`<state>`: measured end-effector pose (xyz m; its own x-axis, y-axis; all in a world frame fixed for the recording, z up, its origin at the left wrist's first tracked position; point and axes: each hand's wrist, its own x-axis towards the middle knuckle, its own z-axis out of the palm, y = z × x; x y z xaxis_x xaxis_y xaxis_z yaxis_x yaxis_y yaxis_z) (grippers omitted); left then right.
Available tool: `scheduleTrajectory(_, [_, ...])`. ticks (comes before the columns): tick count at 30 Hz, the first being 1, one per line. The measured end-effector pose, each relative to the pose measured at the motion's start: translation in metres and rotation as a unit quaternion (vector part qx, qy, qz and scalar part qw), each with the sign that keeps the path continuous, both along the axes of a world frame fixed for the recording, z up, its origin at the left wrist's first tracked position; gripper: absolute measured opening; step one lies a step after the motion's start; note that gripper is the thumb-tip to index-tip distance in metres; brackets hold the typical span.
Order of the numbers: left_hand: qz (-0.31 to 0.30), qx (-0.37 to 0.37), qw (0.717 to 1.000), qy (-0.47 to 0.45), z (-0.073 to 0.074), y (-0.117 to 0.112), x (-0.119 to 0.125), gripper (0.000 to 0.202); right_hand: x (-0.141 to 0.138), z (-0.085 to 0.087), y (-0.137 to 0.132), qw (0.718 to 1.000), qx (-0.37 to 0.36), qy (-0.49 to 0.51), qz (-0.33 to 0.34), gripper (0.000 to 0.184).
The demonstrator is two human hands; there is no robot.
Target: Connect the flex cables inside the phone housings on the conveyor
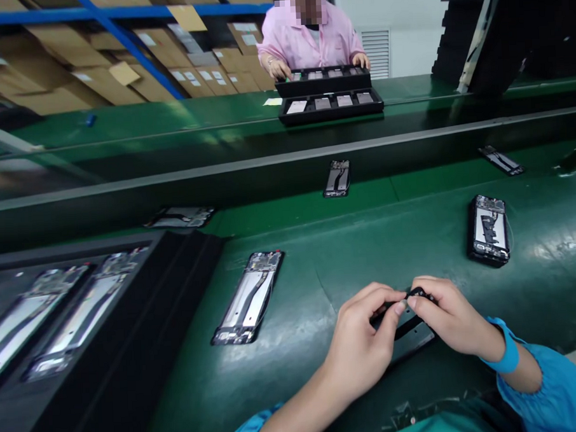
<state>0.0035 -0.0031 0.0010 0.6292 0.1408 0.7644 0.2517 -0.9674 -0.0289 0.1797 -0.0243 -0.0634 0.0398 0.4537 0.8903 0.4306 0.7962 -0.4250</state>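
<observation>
My left hand (360, 343) and my right hand (447, 314) meet low in the middle of the view over a green bench mat. Both pinch a small black part (415, 294) between their fingertips. Under them lies a dark flat piece (412, 335) on the mat. An open phone frame (248, 297) lies to the left of my left hand. Another phone frame (489, 228) lies beyond my right hand.
A black tray (144, 324) with phone frames fills the lower left. More phone frames (336, 177) lie on the conveyor belt (285, 159). Across it a person in pink (309, 37) holds stacked black trays (329, 96). Cardboard boxes (95, 59) fill shelves behind.
</observation>
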Motion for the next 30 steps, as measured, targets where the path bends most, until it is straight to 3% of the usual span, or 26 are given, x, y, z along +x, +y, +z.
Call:
scheduleTrajectory(5, [-0.016,0.007,1.0,0.003,-0.007,-0.001,-0.003,0.024,-0.002,0.0,-0.001,0.999,-0.018,0.043,0.011,0.045])
scheduleTrajectory(8, [0.01,0.012,0.999,0.039,0.015,0.005,0.001,0.025,0.008,0.011,0.002,0.991,-0.093,0.048,0.088,0.051])
scheduleTrajectory(10, [0.076,0.036,0.996,0.036,0.053,0.016,0.008,0.027,0.019,0.029,0.009,0.974,-0.115,0.126,0.152,0.062])
scheduleTrajectory(12, [0.208,0.032,0.975,-0.073,0.105,0.033,0.018,0.031,0.029,0.056,0.019,0.939,-0.096,0.274,0.185,0.063])
scheduleTrajectory(15, [0.322,-0.007,0.931,-0.174,0.183,0.063,0.038,0.046,0.038,0.105,0.035,0.897,-0.074,0.391,0.195,0.033])
scheduleTrajectory(18, [0.396,-0.064,0.89,-0.217,0.229,0.088,0.062,0.064,0.044,0.148,0.055,0.894,-0.041,0.41,0.175,0.021])
scheduleTrajectory(22, [0.423,-0.121,0.87,-0.222,0.249,0.099,0.083,0.064,0.058,0.177,0.086,0.898,-0.022,0.417,0.136,0.028])
scheduleTrajectory(26, [0.369,-0.155,0.898,-0.181,0.261,0.089,0.08,0.047,0.066,0.176,0.103,0.911,-0.017,0.401,0.098,0.04])
scheduleTrajectory(28, [0.319,-0.173,0.918,-0.16,0.256,0.082,0.073,0.044,0.062,0.168,0.102,0.921,-0.013,0.379,0.087,0.044])
scheduleTrajectory(30, [0.268,-0.195,0.933,-0.14,0.235,0.076,0.064,0.046,0.052,0.159,0.098,0.937,-0.014,0.338,0.085,0.039])
